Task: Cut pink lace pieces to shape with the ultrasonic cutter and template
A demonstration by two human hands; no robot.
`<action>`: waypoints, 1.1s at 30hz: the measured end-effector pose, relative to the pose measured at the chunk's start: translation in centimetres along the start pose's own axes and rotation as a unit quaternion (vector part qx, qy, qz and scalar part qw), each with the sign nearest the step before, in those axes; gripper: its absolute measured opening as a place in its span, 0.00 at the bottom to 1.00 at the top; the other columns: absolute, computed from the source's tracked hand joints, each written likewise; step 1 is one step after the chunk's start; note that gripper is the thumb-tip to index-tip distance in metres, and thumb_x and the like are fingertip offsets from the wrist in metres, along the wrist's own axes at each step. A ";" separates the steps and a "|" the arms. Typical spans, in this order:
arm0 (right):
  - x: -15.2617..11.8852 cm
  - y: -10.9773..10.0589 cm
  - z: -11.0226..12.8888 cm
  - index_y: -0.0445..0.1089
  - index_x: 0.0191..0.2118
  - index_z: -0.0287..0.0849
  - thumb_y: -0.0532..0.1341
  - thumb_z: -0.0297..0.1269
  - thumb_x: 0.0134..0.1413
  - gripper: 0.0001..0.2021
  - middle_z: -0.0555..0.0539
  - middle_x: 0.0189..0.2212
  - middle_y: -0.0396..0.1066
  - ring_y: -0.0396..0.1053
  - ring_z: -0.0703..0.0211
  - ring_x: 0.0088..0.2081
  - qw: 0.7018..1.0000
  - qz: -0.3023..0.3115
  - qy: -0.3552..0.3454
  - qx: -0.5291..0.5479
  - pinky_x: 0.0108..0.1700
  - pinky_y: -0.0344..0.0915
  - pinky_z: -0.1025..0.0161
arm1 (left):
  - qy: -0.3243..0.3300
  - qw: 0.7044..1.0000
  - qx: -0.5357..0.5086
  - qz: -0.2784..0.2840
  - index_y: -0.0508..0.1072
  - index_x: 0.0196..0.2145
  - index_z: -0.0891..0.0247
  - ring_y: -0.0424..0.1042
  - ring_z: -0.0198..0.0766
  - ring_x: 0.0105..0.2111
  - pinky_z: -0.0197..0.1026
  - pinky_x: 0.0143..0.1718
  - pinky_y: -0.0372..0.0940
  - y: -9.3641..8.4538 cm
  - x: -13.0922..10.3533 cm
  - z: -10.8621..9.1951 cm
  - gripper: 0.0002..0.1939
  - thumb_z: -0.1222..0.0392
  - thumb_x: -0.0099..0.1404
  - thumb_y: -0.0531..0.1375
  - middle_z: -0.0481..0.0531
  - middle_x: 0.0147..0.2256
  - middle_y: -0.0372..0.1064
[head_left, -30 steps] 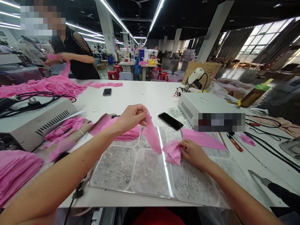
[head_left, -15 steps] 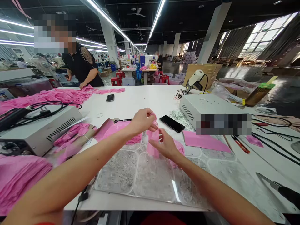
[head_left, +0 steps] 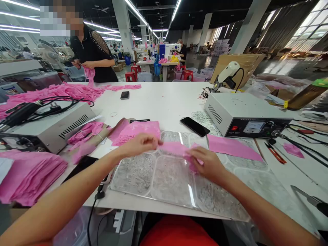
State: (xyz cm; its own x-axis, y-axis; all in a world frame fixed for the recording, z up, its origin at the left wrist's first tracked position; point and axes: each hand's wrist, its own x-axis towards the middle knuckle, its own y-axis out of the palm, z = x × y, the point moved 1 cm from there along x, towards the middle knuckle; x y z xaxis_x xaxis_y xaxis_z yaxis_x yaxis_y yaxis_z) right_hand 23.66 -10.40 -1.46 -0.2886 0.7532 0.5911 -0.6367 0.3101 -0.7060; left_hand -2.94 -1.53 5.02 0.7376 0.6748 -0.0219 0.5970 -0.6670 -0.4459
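A short pink fabric piece (head_left: pixel 174 148) stretches sideways between my two hands, just above the clear-topped grey mat (head_left: pixel 169 177). My left hand (head_left: pixel 143 144) is closed in a pinch at its left end; the fingertips are a little blurred. At the right end my right hand (head_left: pixel 208 162) has its fingers closed on the pink fabric, with a crumpled pink bunch under them. I cannot tell whether the bunch and the stretched piece are joined. Behind my left hand lies a stack of pink fabric pieces (head_left: pixel 139 130). A flat pink sheet (head_left: pixel 233 147) is right of my right hand.
A black phone (head_left: pixel 195 126) lies beyond my hands. Grey control boxes stand right (head_left: pixel 246 109) and left (head_left: pixel 48 128). Orange-handled snips (head_left: pixel 275 153) and a knife (head_left: pixel 307 196) lie at the right. A folded pink pile (head_left: pixel 33 174) is at the left. Across the table a co-worker (head_left: pixel 94 51) holds pink fabric.
My hands have moved apart, the left one leftward and the right one rightward, and the fabric went from hanging upright to stretched sideways. The co-worker's hands have lifted pink fabric. My view tilted down.
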 end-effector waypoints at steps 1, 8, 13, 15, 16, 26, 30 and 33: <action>-1.2 0.3 1.0 0.74 0.42 0.42 0.54 0.26 0.58 0.12 0.43 0.34 0.76 0.72 0.58 0.34 0.998 0.010 -0.059 -0.036 0.35 0.68 0.62 | 0.003 0.999 0.039 0.019 0.70 0.31 0.63 0.73 0.41 0.47 0.43 0.44 0.69 0.3 -1.4 1.3 0.05 0.60 0.63 0.58 0.56 0.47 0.74; -5.3 2.3 5.1 0.70 0.42 0.38 0.53 0.22 0.56 0.12 0.43 0.31 0.73 0.69 0.59 0.30 0.979 0.114 -0.154 -0.062 0.33 0.67 0.61 | 0.039 0.949 0.304 0.077 0.73 0.32 0.62 0.68 0.44 0.54 0.45 0.54 0.64 1.9 -6.1 4.5 0.11 0.73 0.56 0.53 0.54 0.56 0.66; -4.7 0.5 4.6 0.70 0.45 0.41 0.55 0.25 0.55 0.13 0.44 0.34 0.74 0.71 0.58 0.34 0.984 0.144 -0.098 0.021 0.36 0.70 0.62 | 0.108 0.917 0.379 0.057 0.73 0.48 0.60 0.65 0.46 0.58 0.50 0.58 0.62 2.9 -6.1 3.7 0.22 0.72 0.57 0.52 0.54 0.60 0.63; -4.5 -0.3 3.3 0.70 0.45 0.41 0.55 0.26 0.56 0.13 0.44 0.36 0.74 0.72 0.59 0.36 0.992 0.113 -0.053 0.005 0.37 0.70 0.63 | 0.153 0.903 0.396 0.061 0.66 0.58 0.57 0.58 0.48 0.63 0.54 0.61 0.58 3.8 -6.1 4.0 0.25 0.66 0.64 0.54 0.54 0.64 0.57; -4.4 -0.6 2.5 0.70 0.46 0.42 0.56 0.27 0.57 0.13 0.43 0.38 0.74 0.73 0.59 0.38 0.995 0.097 -0.026 -0.019 0.38 0.71 0.63 | 0.168 0.895 0.409 0.064 0.64 0.61 0.56 0.54 0.49 0.65 0.55 0.62 0.56 4.3 -6.1 4.3 0.24 0.61 0.67 0.54 0.55 0.65 0.54; -6.3 -3.3 -2.3 0.72 0.36 0.43 0.54 0.34 0.57 0.09 0.47 0.32 0.74 0.71 0.60 0.30 0.961 0.109 0.242 -0.081 0.32 0.66 0.63 | 0.159 0.847 0.507 0.008 0.62 0.62 0.49 0.58 0.49 0.63 0.55 0.61 0.57 5.7 -8.1 6.8 0.22 0.53 0.73 0.52 0.53 0.64 0.55; -3.9 -3.0 -1.2 0.72 0.38 0.43 0.57 0.38 0.56 0.08 0.46 0.34 0.74 0.69 0.61 0.31 0.960 0.114 0.242 -0.084 0.34 0.64 0.63 | 0.185 0.845 0.502 0.002 0.66 0.59 0.55 0.60 0.48 0.62 0.56 0.62 0.57 6.1 -6.8 5.4 0.19 0.57 0.73 0.51 0.56 0.62 0.59; -1.0 -1.3 -0.7 0.71 0.38 0.43 0.58 0.34 0.56 0.07 0.44 0.39 0.73 0.70 0.58 0.38 0.955 0.182 0.223 -0.072 0.36 0.62 0.63 | 0.213 0.849 0.483 0.012 0.69 0.56 0.59 0.62 0.48 0.60 0.56 0.62 0.58 7.3 -5.2 3.9 0.17 0.60 0.72 0.50 0.58 0.60 0.63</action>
State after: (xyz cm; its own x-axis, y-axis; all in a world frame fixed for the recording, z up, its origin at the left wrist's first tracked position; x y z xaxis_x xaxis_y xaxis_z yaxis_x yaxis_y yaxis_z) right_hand 25.28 -11.16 -1.45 -0.1179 0.9887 0.0928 -0.4373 0.0322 -0.8987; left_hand -3.66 -8.65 -1.65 0.9159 0.3518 0.1932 0.1949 0.0308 -0.9803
